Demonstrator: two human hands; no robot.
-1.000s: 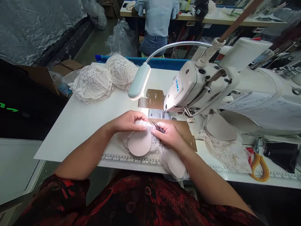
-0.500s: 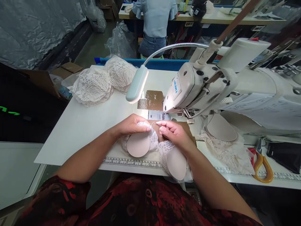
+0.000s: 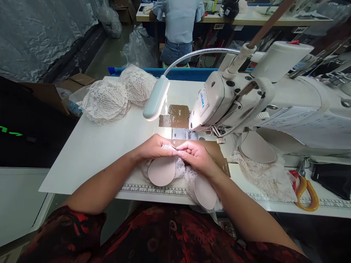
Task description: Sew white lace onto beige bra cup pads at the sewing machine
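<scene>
The left hand pinches the lace-edged cup near the front of the table; the right hand pinches a dark tool — mostly hidden. Leftward, a cardboard box holds clear plastic.

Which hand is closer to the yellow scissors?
Right. The right hand is to the left of the scissors; the left hand is farther left, beyond the right hand.

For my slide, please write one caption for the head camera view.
Left hand pinching a padded lace piece, right hand holding a thin dark tool, beside a white sewing machine.
</scene>
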